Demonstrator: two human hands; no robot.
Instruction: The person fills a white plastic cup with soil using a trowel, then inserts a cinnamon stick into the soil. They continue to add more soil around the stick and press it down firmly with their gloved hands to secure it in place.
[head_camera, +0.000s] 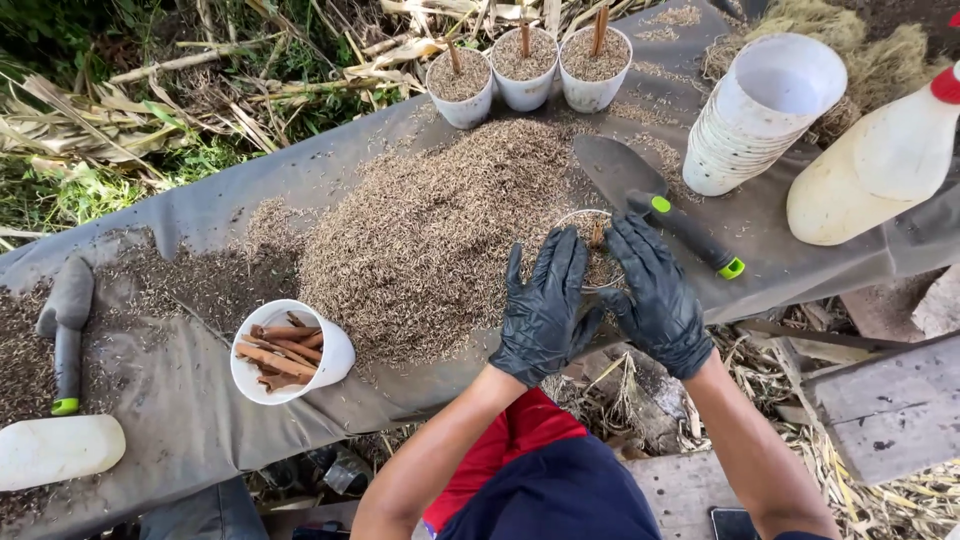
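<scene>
Both my hands wear black gloves and wrap a small white cup (594, 220) filled with brown husk, a short brown stick standing in it. My left hand (543, 306) presses the cup's left side, fingers spread upward. My right hand (655, 292) covers its right side. The cup stands at the right edge of a big heap of brown husk (430, 230) on a grey sheet (190, 410). A trowel with a black and green handle (690, 232) lies just right of my right hand, blade toward the heap.
Three filled white cups with sticks (525, 65) stand at the back. A stack of empty white cups (760, 110) lies on its side beside a white spray bottle (880, 165). A white cup of brown sticks (285, 352), a second trowel (66, 335) and a white jug (55, 450) sit left.
</scene>
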